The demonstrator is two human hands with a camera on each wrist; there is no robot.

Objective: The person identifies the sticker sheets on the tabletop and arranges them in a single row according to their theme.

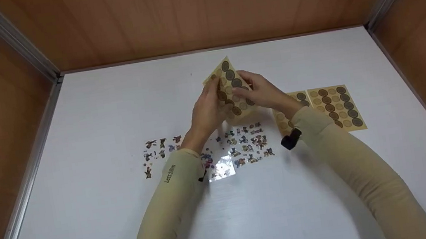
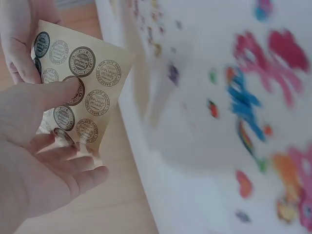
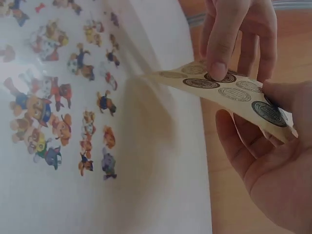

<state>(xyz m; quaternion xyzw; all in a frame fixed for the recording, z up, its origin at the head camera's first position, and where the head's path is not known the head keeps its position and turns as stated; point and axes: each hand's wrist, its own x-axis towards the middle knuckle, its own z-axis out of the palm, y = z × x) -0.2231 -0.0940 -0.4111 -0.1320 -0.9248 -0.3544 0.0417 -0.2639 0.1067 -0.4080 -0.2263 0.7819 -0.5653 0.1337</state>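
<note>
A tan sheet of round stickers (image 1: 230, 76), with dark and light printed circles, is held up at a slant above the table. My left hand (image 1: 206, 110) grips its left part; in the left wrist view the thumb presses on a dark round sticker while the fingers lie beneath. On the opposite side, my right hand (image 1: 261, 90) pinches the sheet's edge, thumb on the printed face and fingers behind. The right wrist view shows the sheet (image 3: 234, 93) nearly edge-on between both hands.
Two more round-sticker sheets (image 1: 332, 107) lie at the right, one partly under the right forearm. Clear sheets of colourful cartoon stickers (image 1: 248, 148) lie below the hands, with further cartoon stickers (image 1: 153, 155) to the left. Wooden panels (image 1: 198, 11) wall the white table (image 1: 81, 188).
</note>
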